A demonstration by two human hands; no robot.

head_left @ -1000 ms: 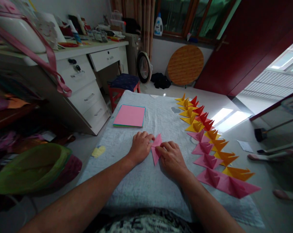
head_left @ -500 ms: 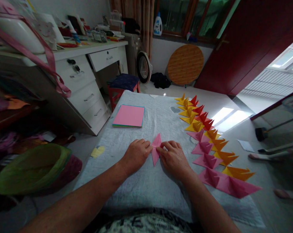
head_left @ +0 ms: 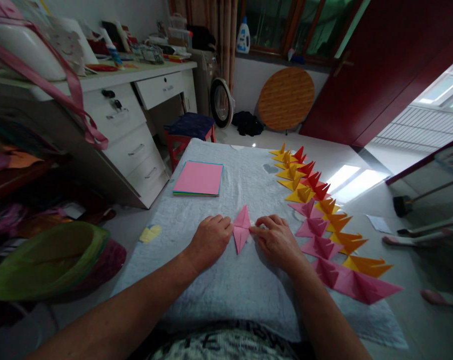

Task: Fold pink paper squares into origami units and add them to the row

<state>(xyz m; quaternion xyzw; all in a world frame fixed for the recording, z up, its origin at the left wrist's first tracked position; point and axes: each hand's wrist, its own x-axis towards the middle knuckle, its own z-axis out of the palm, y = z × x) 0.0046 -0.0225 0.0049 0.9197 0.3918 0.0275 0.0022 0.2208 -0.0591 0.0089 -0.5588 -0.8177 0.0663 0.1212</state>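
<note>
A pink folded origami paper (head_left: 242,230) lies on the cloth between my hands, a narrow diamond with a crease across its middle. My left hand (head_left: 212,237) is closed, thumb and fingertips pinching the diamond's left corner. At the right corner, my right hand (head_left: 277,242) has its thumb and index finger together on the paper's edge, its other fingers curled. Further up the cloth, to the left, sits a stack of square paper (head_left: 199,178) with a pink sheet on top.
Rows of folded paper cranes line the right side: pink cranes (head_left: 322,247), orange cranes (head_left: 348,242), yellow cranes (head_left: 292,172) and red cranes (head_left: 316,185). A pale cloth (head_left: 207,295) covers the table. To the left are a green-lined basket (head_left: 50,260) and a white desk (head_left: 117,115).
My right hand has slid right, off the diamond's middle to its right corner, uncovering more of the paper. The left hand stays at the left corner.
</note>
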